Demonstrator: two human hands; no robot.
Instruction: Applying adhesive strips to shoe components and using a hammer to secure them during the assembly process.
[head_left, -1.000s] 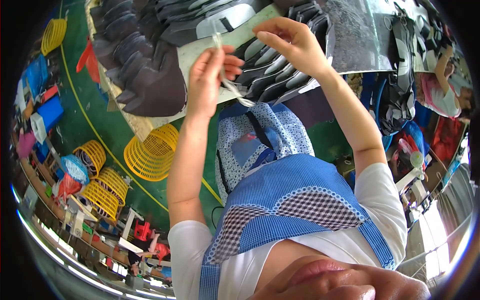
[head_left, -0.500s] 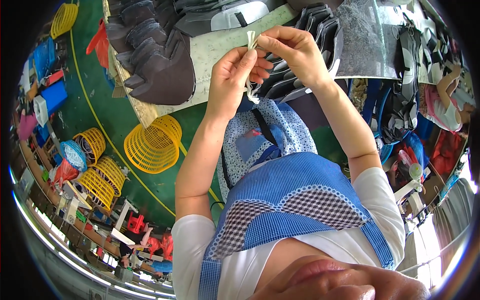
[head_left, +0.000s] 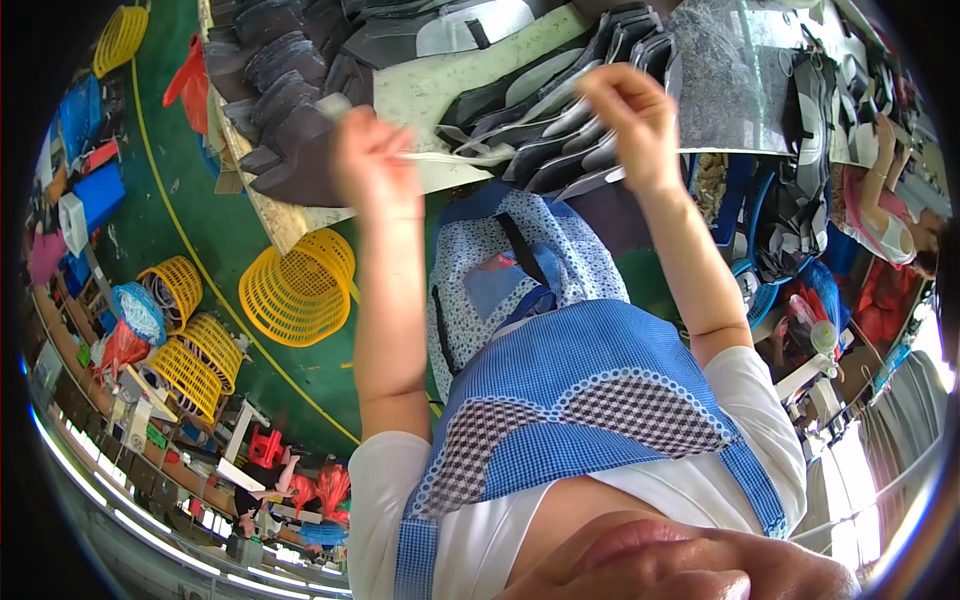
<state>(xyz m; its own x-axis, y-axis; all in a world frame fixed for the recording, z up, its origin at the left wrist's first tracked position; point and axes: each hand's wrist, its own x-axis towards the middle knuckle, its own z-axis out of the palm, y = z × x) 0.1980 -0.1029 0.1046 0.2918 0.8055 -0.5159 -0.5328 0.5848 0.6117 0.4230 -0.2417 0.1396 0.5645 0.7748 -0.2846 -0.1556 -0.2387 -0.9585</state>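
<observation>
A bundle of white cords [head_left: 455,157] runs through my left hand [head_left: 375,165], which is closed on it and smeared by motion. One end sticks up past my fingers, and the longer end swings out to the right over the table's edge. My right hand [head_left: 637,115] is raised to the right, thumb and fingers pinched together above a row of dark grey and black cut pieces [head_left: 570,125]. Whatever lies in that pinch is too small to make out. Stacks of dark cut pieces [head_left: 310,150] lie beyond my left hand.
The work table [head_left: 425,90] spans the far side, its wooden corner [head_left: 290,225] jutting out at left. A yellow basket [head_left: 300,290] stands on the green floor below it. A blue tub [head_left: 765,290] with dark pieces is at right, near another person [head_left: 885,215].
My hands have drawn apart: the left moved left with the white cords, the right moved right and slightly down. The cords, hanging down between both hands before, now stretch out sideways.
</observation>
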